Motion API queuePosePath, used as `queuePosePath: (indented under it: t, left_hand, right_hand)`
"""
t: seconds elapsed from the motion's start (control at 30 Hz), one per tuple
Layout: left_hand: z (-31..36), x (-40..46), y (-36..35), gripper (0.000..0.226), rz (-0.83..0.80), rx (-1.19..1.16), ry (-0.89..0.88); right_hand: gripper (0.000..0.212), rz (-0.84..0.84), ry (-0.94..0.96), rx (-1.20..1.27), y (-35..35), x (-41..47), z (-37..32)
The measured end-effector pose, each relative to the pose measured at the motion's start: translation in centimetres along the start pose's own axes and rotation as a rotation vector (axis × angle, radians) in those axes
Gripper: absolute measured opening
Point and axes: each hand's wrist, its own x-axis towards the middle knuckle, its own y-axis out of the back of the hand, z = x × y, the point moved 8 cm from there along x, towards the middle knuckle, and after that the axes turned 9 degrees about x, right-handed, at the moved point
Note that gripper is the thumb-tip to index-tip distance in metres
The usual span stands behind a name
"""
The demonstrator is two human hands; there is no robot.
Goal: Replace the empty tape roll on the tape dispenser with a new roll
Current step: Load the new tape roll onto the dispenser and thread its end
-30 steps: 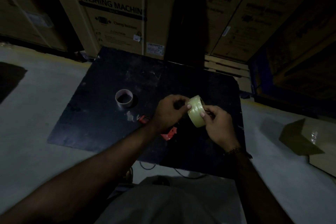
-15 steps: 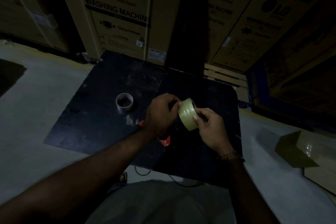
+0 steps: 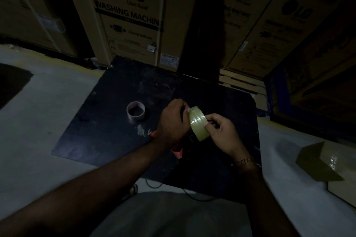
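Both hands (image 3: 174, 119) around translucent yellowish tape roll (image 3: 198, 123)

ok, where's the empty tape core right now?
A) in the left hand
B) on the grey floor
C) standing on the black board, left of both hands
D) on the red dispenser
C: the empty core stands on end on the black board, apart from the left hand and right hand, which together hold the new tape roll.
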Motion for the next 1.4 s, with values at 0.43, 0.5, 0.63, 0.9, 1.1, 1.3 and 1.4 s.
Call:
queuePosePath:
  t: [0.43, 0.5, 0.63, 0.9, 1.1, 1.3, 1.4]
  left_hand:
    - [-0.9, 0.7, 1.7, 0.011, 0.066, -0.050, 0.099]
    - [-1.9, 0.7, 1.4, 0.011, 0.063, -0.100, 0.179]
    - [-3.1, 0.9, 0.8, 0.014, -0.017, -0.158, 0.213]
    - [-4.3, 1.9, -1.5, 0.017, -0.297, -0.538, 0.401]
    - [-4.6, 2.1, -0.7, 0.026, -0.251, -0.436, 0.284]
    - [-4.3, 2.7, -0.5, 0.018, -0.200, -0.301, 0.237]
    - [-3.5, 2.7, -0.2, 0.019, -0.122, -0.200, 0.215]
  right_hand:
    - [0.015, -0.041, 0.018, 0.053, -0.8, 1.2, -1.6]
    - [0.012, -0.078, 0.006, 0.083, -1.5, 1.2, -1.6]
    - [0.014, -0.115, 0.001, 0.110, -1.9, 1.3, -1.7]
    - [0.010, -0.099, 0.014, 0.109, -1.4, 1.5, -2.2]
    - [0.012, -0.096, 0.009, 0.133, -1.6, 1.4, -2.3]
    - [0.010, -0.088, 0.002, 0.109, -1.5, 1.6, -1.9]
    - [0.011, -0.097, -0.001, 0.111, -1.7, 1.7, -1.9]
